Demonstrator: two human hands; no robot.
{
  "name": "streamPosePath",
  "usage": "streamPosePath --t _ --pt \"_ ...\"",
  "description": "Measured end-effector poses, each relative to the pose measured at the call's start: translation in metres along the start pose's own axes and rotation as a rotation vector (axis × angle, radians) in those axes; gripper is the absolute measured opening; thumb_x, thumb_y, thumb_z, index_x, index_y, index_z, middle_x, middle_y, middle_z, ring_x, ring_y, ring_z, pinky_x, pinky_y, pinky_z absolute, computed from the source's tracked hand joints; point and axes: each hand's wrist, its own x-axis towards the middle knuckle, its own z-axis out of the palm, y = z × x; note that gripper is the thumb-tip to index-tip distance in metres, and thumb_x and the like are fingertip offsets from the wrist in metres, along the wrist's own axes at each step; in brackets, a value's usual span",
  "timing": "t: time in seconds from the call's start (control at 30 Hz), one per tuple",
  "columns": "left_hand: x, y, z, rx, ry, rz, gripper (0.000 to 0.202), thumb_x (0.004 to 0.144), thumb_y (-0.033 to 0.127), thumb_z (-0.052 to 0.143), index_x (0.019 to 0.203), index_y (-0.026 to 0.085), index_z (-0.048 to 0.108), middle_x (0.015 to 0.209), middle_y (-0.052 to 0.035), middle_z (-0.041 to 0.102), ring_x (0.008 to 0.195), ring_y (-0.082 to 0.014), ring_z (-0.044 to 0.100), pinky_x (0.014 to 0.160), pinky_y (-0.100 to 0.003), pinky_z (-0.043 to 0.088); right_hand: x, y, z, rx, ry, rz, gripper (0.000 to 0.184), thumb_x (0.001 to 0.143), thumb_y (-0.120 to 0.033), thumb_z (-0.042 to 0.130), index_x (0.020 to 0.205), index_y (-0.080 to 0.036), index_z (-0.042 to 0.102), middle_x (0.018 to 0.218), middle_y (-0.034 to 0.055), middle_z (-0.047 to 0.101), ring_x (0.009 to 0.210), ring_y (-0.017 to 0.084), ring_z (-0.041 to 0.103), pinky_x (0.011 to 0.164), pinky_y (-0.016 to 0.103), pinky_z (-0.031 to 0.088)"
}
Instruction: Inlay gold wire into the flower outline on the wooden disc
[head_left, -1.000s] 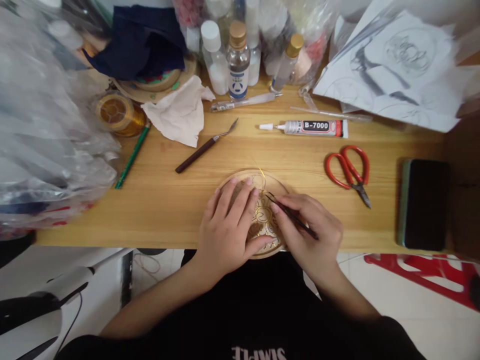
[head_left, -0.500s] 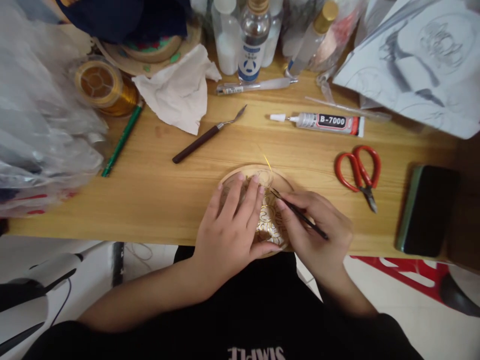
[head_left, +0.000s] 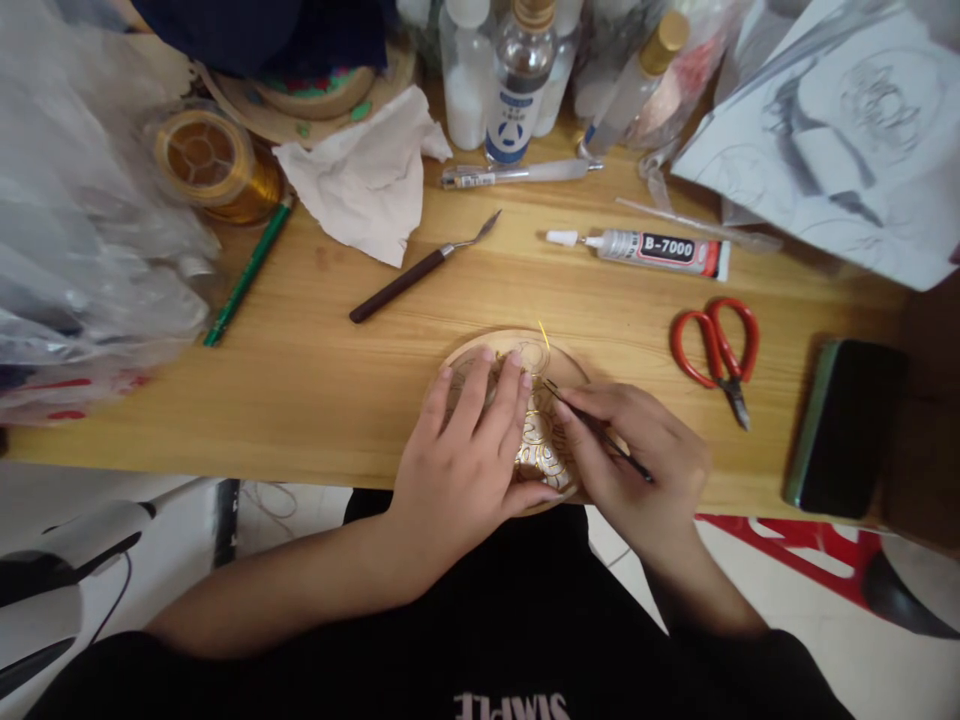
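A round wooden disc with a gold wire pattern lies at the near edge of the wooden table. My left hand lies flat on the disc, fingers stretched out and pressing it down. My right hand pinches thin dark tweezers, whose tip touches the gold wire on the disc just right of my left fingers. A short end of gold wire sticks up at the disc's far rim.
Red scissors, a B-7000 glue tube and a dark phone lie to the right. A dark-handled spatula tool, white tissue, green pencil, gold wire spool, bottles and sketch papers lie behind.
The view has shifted slightly, so the table sits higher in frame. Both hands stay on the disc; the tweezers have tilted a little lower against the wire.
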Motion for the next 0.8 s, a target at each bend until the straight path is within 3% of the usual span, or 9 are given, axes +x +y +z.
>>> streamPosePath --t 0.3,0.8 --pt "0.001 0.002 -0.002 -0.035 -0.03 -0.019 0.087 0.089 0.068 0.049 0.14 -0.003 0.046 0.148 -0.0174 0.048 0.134 -0.0393 0.044 0.109 -0.053 0.033 0.01 0.009 -0.01 -0.037 -0.12 -0.138 0.015 0.081 -0.008 0.07 0.095 -0.014 0.067 0.086 0.0085 0.075 0.08 0.02 0.07 0.072 0.033 0.058" --pt "0.002 0.002 -0.004 -0.024 -0.043 -0.028 0.093 0.082 0.07 0.059 0.139 -0.002 0.048 0.146 -0.0173 0.049 0.132 -0.0393 0.045 0.108 -0.053 0.035 0.043 0.025 -0.029 -0.041 -0.38 -0.448 0.009 0.089 -0.012 0.06 0.096 -0.013 0.065 0.086 0.0098 0.074 0.078 0.02 0.07 0.067 0.032 0.058"
